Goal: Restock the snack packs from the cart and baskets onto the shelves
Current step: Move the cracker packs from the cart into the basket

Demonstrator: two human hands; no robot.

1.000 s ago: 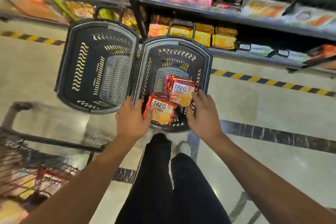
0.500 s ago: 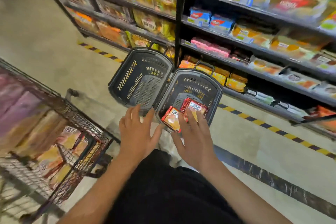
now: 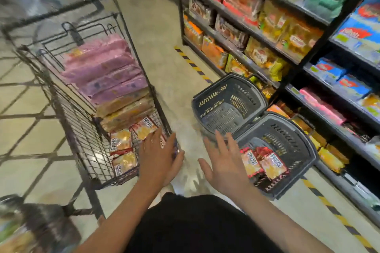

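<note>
1. The person's left hand (image 3: 158,158) is open, fingers spread, holding nothing, at the near corner of the wire cart (image 3: 82,121).
2. The right hand (image 3: 224,162) is open too, holding nothing, at the near edge of the near basket (image 3: 296,150).
3. Two red and orange snack packs (image 3: 263,163) lie in that dark basket on the floor.
4. A second basket (image 3: 228,100) sits just behind it; I see no packs in it.
5. The cart holds pink packs (image 3: 104,68), tan packs and more red and orange packs (image 3: 123,152).
6. The shelves (image 3: 246,24) on the right are full of snacks.
</note>
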